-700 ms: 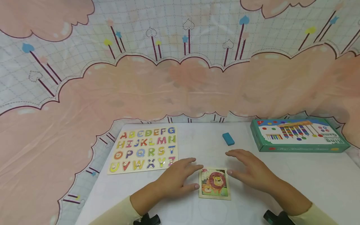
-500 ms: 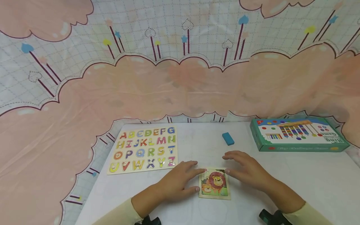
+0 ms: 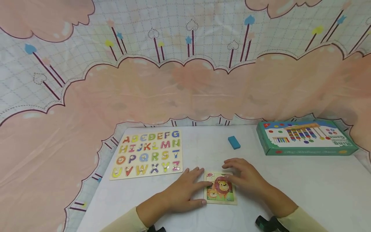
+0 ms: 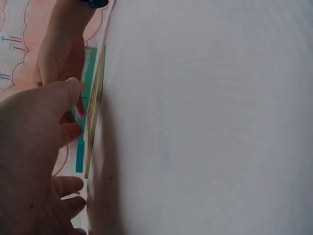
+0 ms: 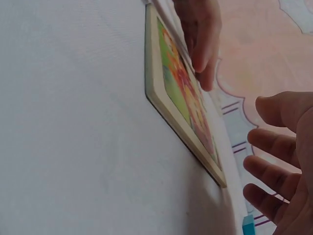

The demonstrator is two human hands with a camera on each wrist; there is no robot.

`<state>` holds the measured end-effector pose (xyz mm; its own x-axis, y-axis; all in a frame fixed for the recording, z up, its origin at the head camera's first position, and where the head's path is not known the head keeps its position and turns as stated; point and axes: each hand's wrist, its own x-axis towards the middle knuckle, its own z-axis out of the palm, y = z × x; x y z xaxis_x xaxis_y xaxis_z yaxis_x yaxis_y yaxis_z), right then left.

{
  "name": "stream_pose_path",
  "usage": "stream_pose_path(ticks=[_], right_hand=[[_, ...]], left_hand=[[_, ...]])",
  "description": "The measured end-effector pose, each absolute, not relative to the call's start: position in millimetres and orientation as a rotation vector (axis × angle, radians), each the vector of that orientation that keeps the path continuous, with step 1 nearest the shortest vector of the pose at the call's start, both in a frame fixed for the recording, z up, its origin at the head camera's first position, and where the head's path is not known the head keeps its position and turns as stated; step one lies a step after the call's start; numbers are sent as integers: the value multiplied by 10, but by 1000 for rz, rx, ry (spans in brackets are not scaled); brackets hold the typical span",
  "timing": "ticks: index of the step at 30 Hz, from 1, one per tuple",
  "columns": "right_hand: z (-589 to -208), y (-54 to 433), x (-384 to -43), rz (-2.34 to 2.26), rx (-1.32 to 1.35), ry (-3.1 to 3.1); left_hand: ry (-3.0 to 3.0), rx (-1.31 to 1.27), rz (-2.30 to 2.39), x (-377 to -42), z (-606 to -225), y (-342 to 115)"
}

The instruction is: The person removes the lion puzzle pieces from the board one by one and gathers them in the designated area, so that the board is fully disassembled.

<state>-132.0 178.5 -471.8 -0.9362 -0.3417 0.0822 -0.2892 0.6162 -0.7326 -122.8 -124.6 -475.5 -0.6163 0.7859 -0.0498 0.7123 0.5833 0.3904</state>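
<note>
While the left hand (image 3: 184,192) is held open, its fingers spread and forefinger stretched over the left side of a lion puzzle (image 3: 222,195), the right hand (image 3: 247,176) is also held open from the other side, thumb above the upper right part. The puzzle is laid flat on the white bench (image 3: 206,151). Beyond it, a letter board (image 3: 147,155) is placed at left, a blue block (image 3: 234,142) and a green box (image 3: 307,150) toward the right, before a patterned cloth (image 3: 174,93)

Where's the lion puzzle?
Head view: the lion puzzle lies on the white table, lower right of centre, between the left hand and the right hand.
</note>
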Motion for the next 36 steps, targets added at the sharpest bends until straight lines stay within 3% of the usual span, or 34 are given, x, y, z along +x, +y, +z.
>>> stream_pose_path(ticks=[36], right_hand=[[-4902, 1411, -1419, -1053, -644, 2845]], left_hand=[[2524, 1165, 452, -1242, -4729, -1238]])
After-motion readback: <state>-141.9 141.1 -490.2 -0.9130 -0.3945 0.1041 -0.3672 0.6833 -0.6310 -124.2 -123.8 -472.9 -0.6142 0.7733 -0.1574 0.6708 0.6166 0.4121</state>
